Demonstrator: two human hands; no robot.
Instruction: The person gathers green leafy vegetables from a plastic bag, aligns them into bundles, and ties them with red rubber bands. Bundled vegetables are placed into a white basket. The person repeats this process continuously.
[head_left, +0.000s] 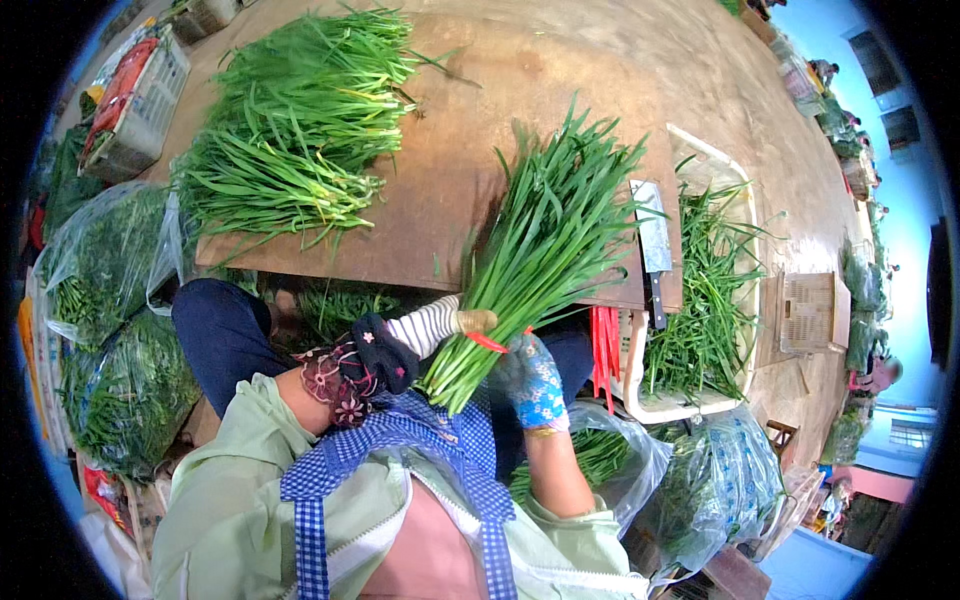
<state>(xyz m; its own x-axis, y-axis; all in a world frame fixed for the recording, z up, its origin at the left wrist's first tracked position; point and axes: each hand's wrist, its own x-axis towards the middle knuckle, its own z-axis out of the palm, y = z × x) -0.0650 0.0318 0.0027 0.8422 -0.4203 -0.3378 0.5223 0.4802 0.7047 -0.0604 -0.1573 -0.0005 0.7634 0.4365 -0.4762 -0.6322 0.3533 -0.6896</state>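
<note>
A bundle of green garlic chives (551, 217) slants across the front edge of the wooden tabletop (442, 202), its pale cut stems toward my body. My left hand (442, 324), in a striped glove with tan fingertips, grips the stems from the left. Around the lower stems runs a red tie (487, 343). My right hand (534, 379), in a blue flowered glove, closes on the tie's end at the right of the stems; its fingers are partly blurred. More chives (300, 142) lie in a wide pile at the tabletop's left.
A cleaver (654, 232) lies along the right edge, its black handle jutting toward me. Red strips (604, 345) hang beside a white crate (637, 367) of loose leaves. Plastic bags of greens (112, 262) stand at left, another bag (712, 480) at lower right. People are far right.
</note>
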